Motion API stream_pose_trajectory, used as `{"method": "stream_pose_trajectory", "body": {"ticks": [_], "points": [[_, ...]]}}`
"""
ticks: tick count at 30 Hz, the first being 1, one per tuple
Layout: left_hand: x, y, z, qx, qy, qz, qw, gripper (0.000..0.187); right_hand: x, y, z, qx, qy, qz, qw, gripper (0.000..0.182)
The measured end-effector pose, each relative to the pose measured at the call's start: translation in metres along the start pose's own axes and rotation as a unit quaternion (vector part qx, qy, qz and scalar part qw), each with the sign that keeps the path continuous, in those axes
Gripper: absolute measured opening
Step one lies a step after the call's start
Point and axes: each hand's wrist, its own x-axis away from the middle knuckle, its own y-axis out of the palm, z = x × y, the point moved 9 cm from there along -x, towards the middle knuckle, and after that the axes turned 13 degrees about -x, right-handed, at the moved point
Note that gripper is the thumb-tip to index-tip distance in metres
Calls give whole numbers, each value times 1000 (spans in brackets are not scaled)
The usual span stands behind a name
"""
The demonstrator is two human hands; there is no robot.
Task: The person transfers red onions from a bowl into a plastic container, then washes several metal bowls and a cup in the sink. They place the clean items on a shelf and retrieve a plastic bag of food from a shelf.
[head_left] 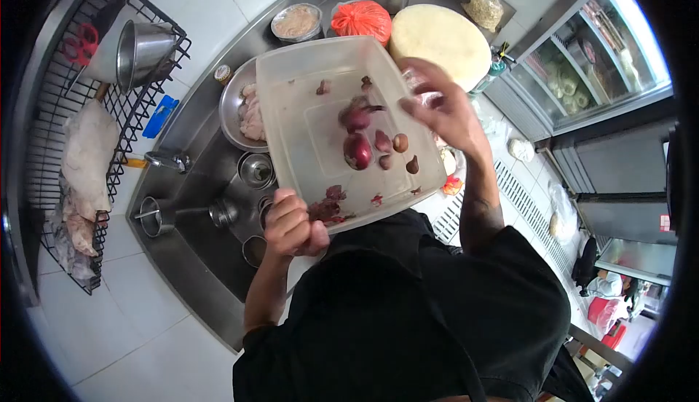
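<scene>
A translucent plastic bin (306,121) is held up in front of me, tilted. In it lie red onions (357,151), several small shallots or bulbs (383,140) and loose reddish skins (333,192). My left hand (290,223) is closed around the bin's near left corner, its fingers over the rim. Over the right rim hovers my right hand (444,107), somewhat blurred, with thumb and fingers apart; I see nothing held in it. Behind the bin, a metal bowl (231,114) of pale raw meat (251,113) is partly covered.
A steel counter and sink (196,256) curve around the left, with a faucet (169,160). Behind the bin stand a round pale board (440,45), a red plastic bag (362,20) and a bowl of minced food (297,22). A wall rack (131,147) hangs left; a glass-door fridge (582,60) stands right.
</scene>
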Motion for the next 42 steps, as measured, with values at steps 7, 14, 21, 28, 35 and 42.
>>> {"method": "stream_pose_trajectory", "body": {"ticks": [7,14,21,28,35,42], "points": [[1,44,-2,85,37,0,996,29,77,-11,157,-455,353,58,815,74],[18,71,-58,86,47,51,994,11,139,-30,151,-469,199,167,844,80],[45,156,-187,-88,-226,-265,933,53,221,-102,137,-326,170,364,856,82],[83,254,-160,-254,-74,-574,775,92,247,-103,151,-327,210,419,821,83],[98,263,-147,-315,-51,-539,780,90,233,-99,162,-360,212,392,820,81],[64,262,-163,-259,-123,-503,816,92,214,-108,164,-380,202,364,826,78]]}}
